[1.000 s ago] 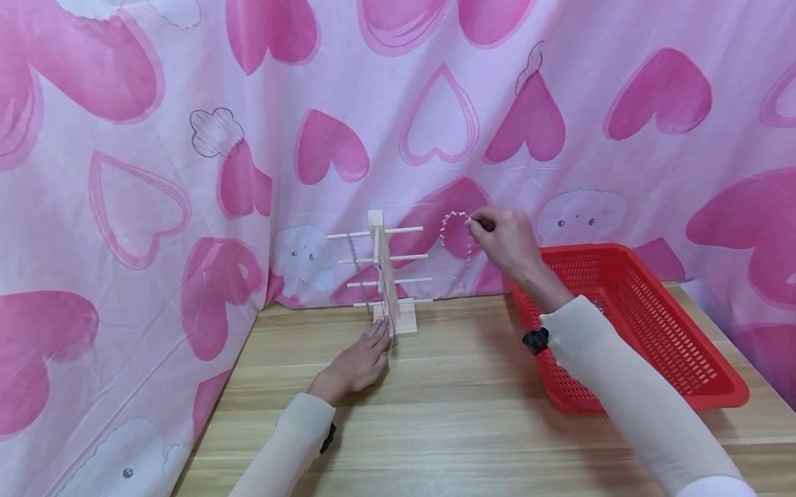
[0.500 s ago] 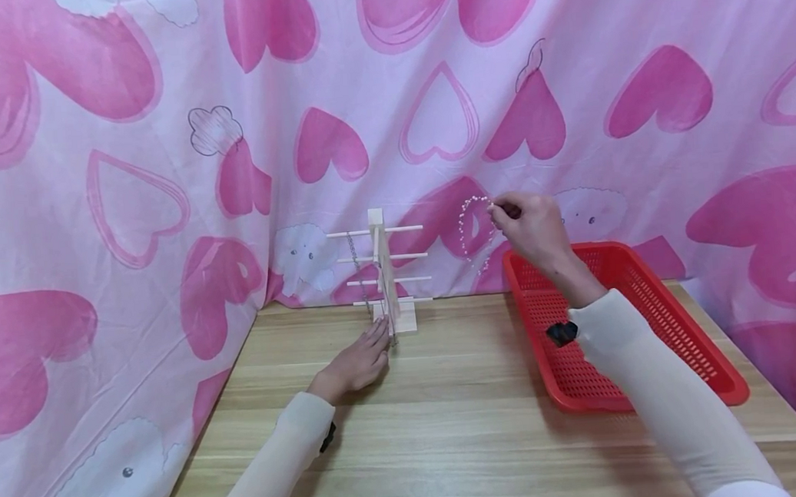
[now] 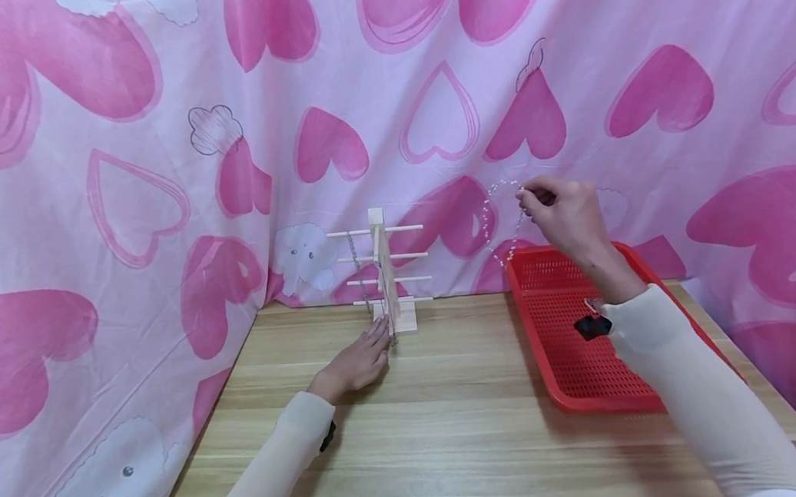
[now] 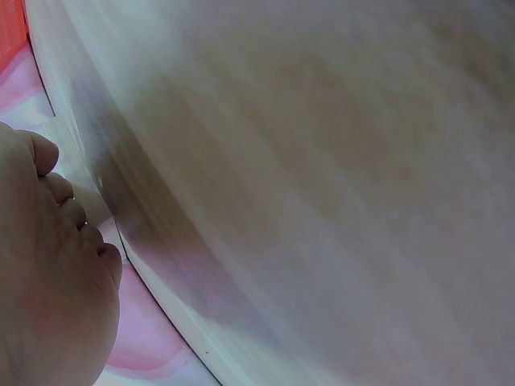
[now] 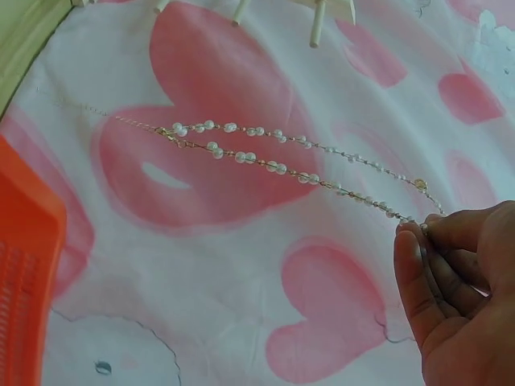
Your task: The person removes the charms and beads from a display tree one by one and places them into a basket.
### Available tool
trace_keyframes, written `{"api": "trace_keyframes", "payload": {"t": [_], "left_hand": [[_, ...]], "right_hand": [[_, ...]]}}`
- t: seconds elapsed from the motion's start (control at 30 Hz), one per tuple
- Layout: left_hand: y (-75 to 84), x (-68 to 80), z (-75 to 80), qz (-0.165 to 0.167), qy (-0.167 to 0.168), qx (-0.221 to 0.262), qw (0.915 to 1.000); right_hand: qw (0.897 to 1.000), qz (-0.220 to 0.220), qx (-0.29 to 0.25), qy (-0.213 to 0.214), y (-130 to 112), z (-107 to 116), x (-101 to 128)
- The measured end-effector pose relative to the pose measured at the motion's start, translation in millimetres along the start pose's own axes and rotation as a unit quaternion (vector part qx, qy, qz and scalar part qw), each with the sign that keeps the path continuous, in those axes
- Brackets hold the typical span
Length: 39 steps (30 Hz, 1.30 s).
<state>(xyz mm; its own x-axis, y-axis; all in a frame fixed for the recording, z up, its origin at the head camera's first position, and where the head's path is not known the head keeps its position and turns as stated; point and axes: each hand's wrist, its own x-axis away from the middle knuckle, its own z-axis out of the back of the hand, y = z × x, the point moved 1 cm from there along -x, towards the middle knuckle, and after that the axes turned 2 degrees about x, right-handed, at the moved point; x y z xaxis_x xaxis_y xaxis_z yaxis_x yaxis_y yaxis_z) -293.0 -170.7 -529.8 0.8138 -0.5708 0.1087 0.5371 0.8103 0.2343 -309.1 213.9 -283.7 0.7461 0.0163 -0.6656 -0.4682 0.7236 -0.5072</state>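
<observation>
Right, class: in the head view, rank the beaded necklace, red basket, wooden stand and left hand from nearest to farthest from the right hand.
1. Beaded necklace: pinched in the right hand, hanging to its left.
2. Red basket: just below the hand.
3. Wooden stand: further left, by the curtain.
4. Left hand: lower left, flat on the table, fingertips at the stand's base.

Red plastic mesh basket [image 3: 565, 360] sits on my right side of the table, its far end close to the backdrop; in the right wrist view only its corner [image 5: 24, 265] shows, at left. Light wood-grain table [image 3: 452, 429], blurred in the left wrist view [image 4: 322, 161]. Behind and along the left side hangs a pink cloth [image 3: 155, 142] w/ big hearts & small white cloud faces, filling the right wrist view [image 5: 241, 241].
</observation>
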Motion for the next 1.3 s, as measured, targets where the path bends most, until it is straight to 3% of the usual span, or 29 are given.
{"api": "trace_keyframes", "payload": {"t": [0.77, 1.13, 1.3], "left_hand": [[0.2, 0.2, 0.4, -0.002, 0.007, 0.003, 1.0000], [-3.5, -1.9, -4.3, 0.001, 0.008, 0.020, 0.9998], [-3.2, -1.3, -4.0, -0.003, 0.014, 0.024, 0.9996]], "right_hand": [[0.999, -0.007, 0.004, 0.038, 16.9, 49.7, 1.1], [0.999, -0.009, 0.022, 0.027, 34.6, 59.4, 9.8], [0.999, -0.025, 0.036, -0.003, 43.4, 57.7, 19.0]]}}
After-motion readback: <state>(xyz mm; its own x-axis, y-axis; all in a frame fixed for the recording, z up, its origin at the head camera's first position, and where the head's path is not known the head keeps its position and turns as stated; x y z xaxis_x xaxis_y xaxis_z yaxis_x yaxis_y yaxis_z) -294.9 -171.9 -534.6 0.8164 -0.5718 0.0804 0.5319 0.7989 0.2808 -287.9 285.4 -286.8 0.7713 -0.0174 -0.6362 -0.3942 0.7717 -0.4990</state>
